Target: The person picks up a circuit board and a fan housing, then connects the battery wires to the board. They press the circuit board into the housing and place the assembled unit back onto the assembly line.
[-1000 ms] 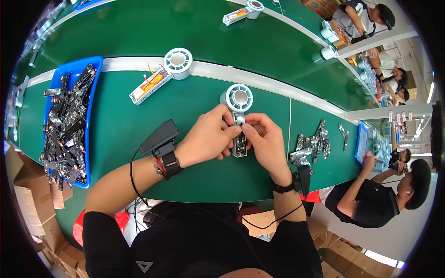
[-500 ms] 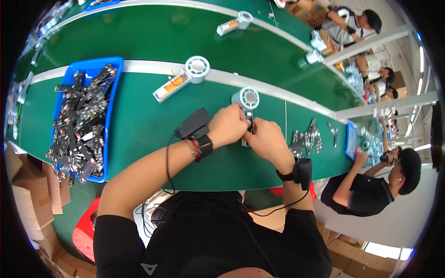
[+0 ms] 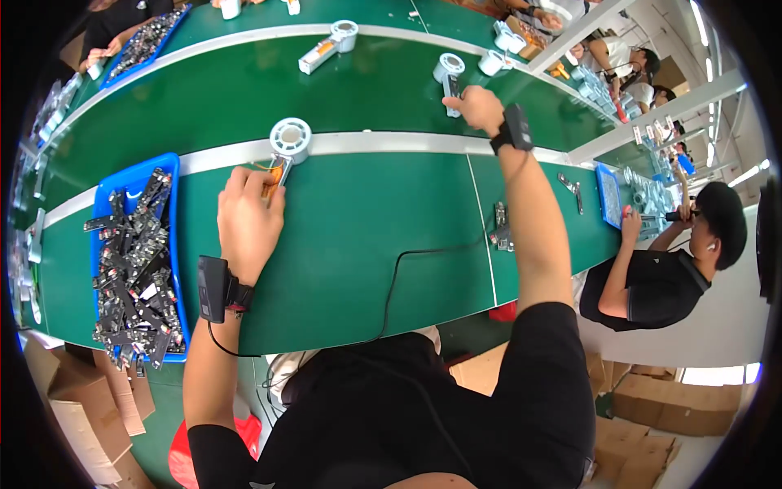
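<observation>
My left hand point(image 3: 248, 213) closes its fingers round the handle of a pale blue handheld fan point(image 3: 291, 140) on the near green table, at the white rail. An orange part point(image 3: 275, 177) and a thin wire show in that fan's open handle, partly behind my fingers. Stretched far forward, my right hand point(image 3: 479, 109) grips the handle of a second pale blue handheld fan point(image 3: 450, 68) over the green strip beyond the rail. Its round head points away from me, and a dark board shows in the handle.
At the left stands a blue bin point(image 3: 176, 244) heaped with black circuit boards point(image 3: 134, 277). Another fan point(image 3: 330, 46) lies on the far strip. Loose boards point(image 3: 501, 226) lie right of centre, near a black cable point(image 3: 397, 273). A co-worker point(image 3: 664, 269) sits at the right.
My right hand has carried its fan from the near table forward and right over the far strip. My left hand has let go of that fan and taken hold of the one at the left.
</observation>
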`<state>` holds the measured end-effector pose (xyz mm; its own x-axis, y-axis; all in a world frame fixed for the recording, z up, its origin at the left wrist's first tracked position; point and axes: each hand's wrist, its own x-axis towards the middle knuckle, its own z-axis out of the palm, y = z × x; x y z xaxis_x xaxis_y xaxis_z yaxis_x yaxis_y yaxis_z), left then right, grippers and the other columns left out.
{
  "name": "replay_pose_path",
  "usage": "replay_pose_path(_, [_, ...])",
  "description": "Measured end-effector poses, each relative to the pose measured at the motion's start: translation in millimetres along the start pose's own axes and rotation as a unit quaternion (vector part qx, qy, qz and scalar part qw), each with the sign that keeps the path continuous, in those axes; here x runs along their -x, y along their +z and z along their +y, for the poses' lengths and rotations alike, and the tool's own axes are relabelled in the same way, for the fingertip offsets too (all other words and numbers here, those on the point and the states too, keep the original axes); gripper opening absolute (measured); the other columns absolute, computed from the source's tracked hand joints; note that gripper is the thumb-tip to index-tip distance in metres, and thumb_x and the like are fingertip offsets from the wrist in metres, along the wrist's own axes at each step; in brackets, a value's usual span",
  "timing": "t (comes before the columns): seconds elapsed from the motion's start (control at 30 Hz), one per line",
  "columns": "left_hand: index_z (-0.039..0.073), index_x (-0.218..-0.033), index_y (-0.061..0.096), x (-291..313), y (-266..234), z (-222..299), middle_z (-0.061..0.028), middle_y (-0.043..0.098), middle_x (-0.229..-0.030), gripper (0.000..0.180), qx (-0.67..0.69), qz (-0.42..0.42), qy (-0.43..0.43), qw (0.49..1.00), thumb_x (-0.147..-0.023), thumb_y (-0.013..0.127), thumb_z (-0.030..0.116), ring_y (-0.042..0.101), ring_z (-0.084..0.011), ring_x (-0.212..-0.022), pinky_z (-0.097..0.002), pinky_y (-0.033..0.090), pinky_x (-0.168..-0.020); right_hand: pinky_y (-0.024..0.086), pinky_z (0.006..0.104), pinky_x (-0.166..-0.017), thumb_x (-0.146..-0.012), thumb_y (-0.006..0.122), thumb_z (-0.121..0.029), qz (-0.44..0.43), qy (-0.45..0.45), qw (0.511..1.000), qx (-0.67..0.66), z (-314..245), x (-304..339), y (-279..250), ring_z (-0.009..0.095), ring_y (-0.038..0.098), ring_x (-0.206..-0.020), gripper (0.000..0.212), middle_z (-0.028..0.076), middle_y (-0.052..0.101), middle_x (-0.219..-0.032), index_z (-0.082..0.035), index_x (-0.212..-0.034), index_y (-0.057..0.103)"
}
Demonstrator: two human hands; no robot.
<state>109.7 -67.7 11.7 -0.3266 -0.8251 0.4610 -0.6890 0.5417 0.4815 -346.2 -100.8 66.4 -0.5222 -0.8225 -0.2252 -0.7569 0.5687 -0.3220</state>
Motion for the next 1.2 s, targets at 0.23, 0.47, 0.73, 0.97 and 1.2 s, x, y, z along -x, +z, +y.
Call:
replay_pose_path(0.23, [0.003, -0.101, 0.065, -16.8, 42.6, 56.4, -0.0134, 0.061, -0.101, 0.025, 0.139, -0.082, 0.031, 0.986, -0.084, 0.078, 0.016, 0.066, -0.0346, -0.086, -0.0439, 0.057, -0.075, 0.055, 0.0388, -0.074, -0.082, 0.082, -0.02, -0.005, -0.058, 0.988, 0.145, 96.2, 161.4, -15.0, 0.031, 0.07, -0.081, 0.036, 0.018, 0.07, -0.084, 0.001, -0.107, 0.068])
replay_pose_path(0.47, [0.004, -0.102, 0.064, -16.4, 65.6, 86.8, -0.0122, 0.058, -0.103, 0.031, 0.207, -0.125, 0.033, 0.97, -0.083, 0.08, 0.021, 0.066, -0.034, -0.085, -0.043, 0.057, -0.074, 0.054, 0.0344, -0.072, -0.077, 0.081, -0.009, -0.067, -0.048, 0.993, 0.09, 92.2, 170.4, -10.0, 0.02, 0.068, -0.078, 0.028, 0.012, 0.07, -0.081, 0.001, -0.102, 0.071])
replay_pose_path(0.73, [0.004, -0.121, 0.062, -20.2, 26.5, 109.1, -0.0116, 0.062, -0.104, 0.039, 0.305, -0.004, 0.15, 0.94, -0.089, 0.077, 0.02, 0.064, -0.0272, -0.08, -0.0372, 0.055, -0.07, 0.052, 0.0273, -0.074, -0.078, 0.074, 0.014, -0.001, -0.352, 0.894, -0.276, -48.0, 217.5, -13.5, 0.015, 0.062, -0.085, 0.025, 0.007, 0.062, -0.1, 0.001, -0.096, 0.064])
replay_pose_path(0.97, [0.0, -0.13, 0.058, -18.0, 33.1, 76.0, -0.0085, 0.064, -0.096, 0.033, 0.51, -0.111, -0.169, 0.836, -0.101, 0.062, 0.015, 0.059, -0.0144, -0.082, -0.0298, 0.05, -0.073, 0.051, 0.025, -0.067, -0.082, 0.075, 0.008, -0.002, -0.373, 0.833, -0.408, -102.1, 180.5, 65.7, 0.013, 0.065, -0.08, 0.026, 0.009, 0.065, -0.107, -0.004, -0.104, 0.068])
replay_pose_path(1.2, [0.0, -0.135, 0.056, -20.4, 48.5, 62.6, -0.0042, 0.061, -0.096, 0.033, 0.502, -0.148, -0.212, 0.826, -0.107, 0.053, 0.017, 0.052, -0.0104, -0.083, -0.0254, 0.046, -0.075, 0.05, 0.0274, -0.055, -0.086, 0.075, 0.0, 0.157, -0.457, 0.871, -0.09, -92.8, 165.6, 105.8, 0.013, 0.064, -0.062, 0.018, 0.007, 0.066, -0.097, -0.005, -0.103, 0.07])
